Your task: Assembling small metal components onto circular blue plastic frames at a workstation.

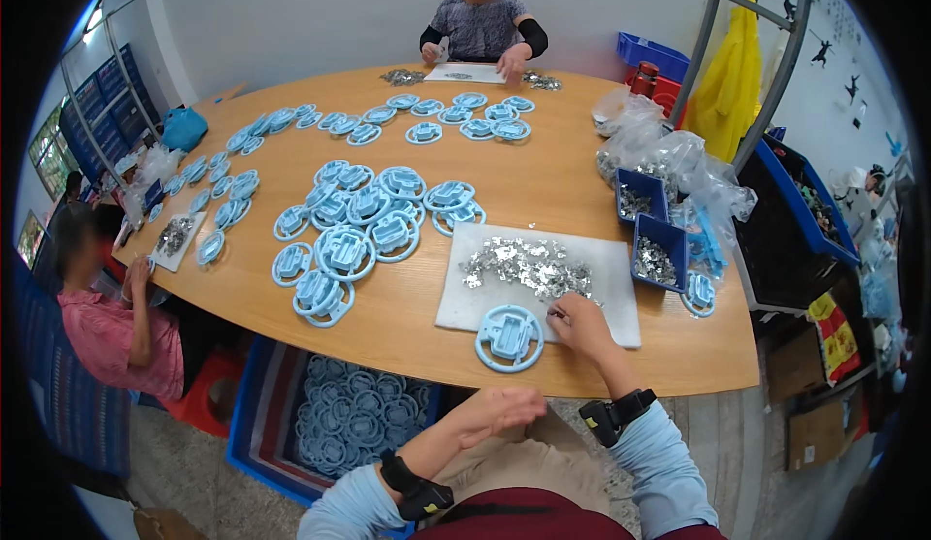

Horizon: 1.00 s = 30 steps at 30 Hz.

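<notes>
Where a blue crate [254,399] stands below and left of the fingers of the left hand [495,415], many light-blue ring parts fill it, presumably stored low to spare table space. Forward and left of the same fingers, a pile of ring parts [347,252] lies on the table [407,356], probably for easy reach. The left hand itself is held off the table edge, fingers extended and close together, nothing visible in them. Ahead of its fingertips, a single ring part [509,338] overlaps the near edge of the white board [461,293], its recess upward, seemingly for access. Beyond it lies a heap of silver metal pieces [529,267], perhaps easier to see against the pale surface. Just right of the single ring part, thumb and forefinger of the right hand [582,327] are pressed together, apparently pinching a small metal piece [555,314], likely for fine control. Right of these fingers, two blue trays [660,281] hold more pieces, presumably in reserve. No brand or label is legible; marks on the wrist devices [616,417] are too small to read.
</notes>
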Tool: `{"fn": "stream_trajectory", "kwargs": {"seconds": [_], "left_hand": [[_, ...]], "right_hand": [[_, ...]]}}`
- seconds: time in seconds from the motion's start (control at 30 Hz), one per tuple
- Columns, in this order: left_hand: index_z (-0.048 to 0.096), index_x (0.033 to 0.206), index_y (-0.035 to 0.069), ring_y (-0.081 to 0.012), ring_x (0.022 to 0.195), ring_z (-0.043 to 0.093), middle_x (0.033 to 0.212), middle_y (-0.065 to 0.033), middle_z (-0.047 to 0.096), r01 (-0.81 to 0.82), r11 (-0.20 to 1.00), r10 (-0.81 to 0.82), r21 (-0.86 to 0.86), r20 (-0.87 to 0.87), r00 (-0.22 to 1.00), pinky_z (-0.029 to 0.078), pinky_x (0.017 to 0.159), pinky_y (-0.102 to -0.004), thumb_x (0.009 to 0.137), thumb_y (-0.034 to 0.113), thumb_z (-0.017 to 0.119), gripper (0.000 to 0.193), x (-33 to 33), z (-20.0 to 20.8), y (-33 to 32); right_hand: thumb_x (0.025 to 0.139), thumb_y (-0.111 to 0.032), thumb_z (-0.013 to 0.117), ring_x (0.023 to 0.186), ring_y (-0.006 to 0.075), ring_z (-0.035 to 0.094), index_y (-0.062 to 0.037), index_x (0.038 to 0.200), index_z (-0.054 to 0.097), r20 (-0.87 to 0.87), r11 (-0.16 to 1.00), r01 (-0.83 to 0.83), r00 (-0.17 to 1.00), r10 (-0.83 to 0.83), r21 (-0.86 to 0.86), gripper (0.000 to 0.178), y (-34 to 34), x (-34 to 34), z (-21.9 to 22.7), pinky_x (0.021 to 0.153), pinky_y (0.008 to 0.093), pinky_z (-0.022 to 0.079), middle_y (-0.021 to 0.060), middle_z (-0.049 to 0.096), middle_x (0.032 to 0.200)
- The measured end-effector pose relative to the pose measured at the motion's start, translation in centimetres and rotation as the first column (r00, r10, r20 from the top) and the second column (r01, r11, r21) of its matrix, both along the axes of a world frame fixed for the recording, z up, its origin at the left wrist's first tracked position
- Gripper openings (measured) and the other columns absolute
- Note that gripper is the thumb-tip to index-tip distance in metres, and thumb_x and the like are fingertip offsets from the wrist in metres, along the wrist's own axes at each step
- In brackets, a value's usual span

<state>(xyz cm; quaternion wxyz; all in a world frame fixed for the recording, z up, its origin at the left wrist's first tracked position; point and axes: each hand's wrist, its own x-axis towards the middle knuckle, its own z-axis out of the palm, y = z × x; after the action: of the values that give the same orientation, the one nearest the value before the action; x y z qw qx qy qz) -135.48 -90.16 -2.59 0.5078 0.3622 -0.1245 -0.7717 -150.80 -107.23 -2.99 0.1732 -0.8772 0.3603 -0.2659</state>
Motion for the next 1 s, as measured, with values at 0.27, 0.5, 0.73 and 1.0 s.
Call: {"fn": "stream_trajectory", "kwargs": {"seconds": [0.27,0.5,0.73,1.0], "left_hand": [[0.052,0.118,0.005,-0.0326,0.121,0.042,0.127,-0.0151,0.047,0.519,0.683,0.604,-0.514,0.797,-0.007,0.037,0.096,-0.0411,0.064,0.036,0.077,0.067,6.0,-0.1,-5.9],[0.052,0.119,0.007,-0.0323,0.130,0.030,0.132,-0.0134,0.042,0.559,0.732,0.496,-0.390,0.867,-0.045,0.018,0.107,-0.0494,0.058,0.046,0.078,0.077,5.4,-1.5,-7.4],[0.055,0.115,0.008,-0.0308,0.128,0.033,0.129,-0.0130,0.045,0.425,0.783,0.531,-0.454,0.844,-0.077,0.018,0.105,-0.0503,0.058,0.047,0.077,0.072,4.1,-2.2,-7.2],[0.055,0.113,0.008,-0.0295,0.127,0.035,0.128,-0.0126,0.046,0.391,0.780,0.557,-0.489,0.827,-0.075,0.019,0.105,-0.0506,0.057,0.043,0.079,0.069,3.8,-2.7,-7.2]], "right_hand": [[0.075,-0.012,0.065,0.066,0.0266,0.058,-0.0019,0.078,0.061,0.245,0.900,-0.029,0.966,-0.088,0.435,0.011,2.5,3.0,1.6,0.060,0.0350,0.045,0.0132,0.060,0.073],[0.079,-0.013,0.062,0.076,0.0329,0.057,-0.0033,0.083,0.060,0.126,0.980,-0.008,0.992,-0.018,0.198,0.011,2.5,4.8,1.2,0.066,0.0392,0.045,0.0132,0.057,0.082],[0.080,-0.014,0.060,0.078,0.0331,0.057,-0.0044,0.085,0.059,0.064,0.992,-0.030,0.998,0.023,0.120,0.011,2.7,4.9,1.4,0.067,0.0404,0.046,0.0124,0.056,0.085],[0.079,-0.013,0.059,0.060,0.0299,0.059,-0.0065,0.083,0.055,0.030,0.979,-0.087,0.995,0.094,-0.183,0.009,2.8,5.2,-0.5,0.050,0.0384,0.049,0.0094,0.053,0.083]]}}
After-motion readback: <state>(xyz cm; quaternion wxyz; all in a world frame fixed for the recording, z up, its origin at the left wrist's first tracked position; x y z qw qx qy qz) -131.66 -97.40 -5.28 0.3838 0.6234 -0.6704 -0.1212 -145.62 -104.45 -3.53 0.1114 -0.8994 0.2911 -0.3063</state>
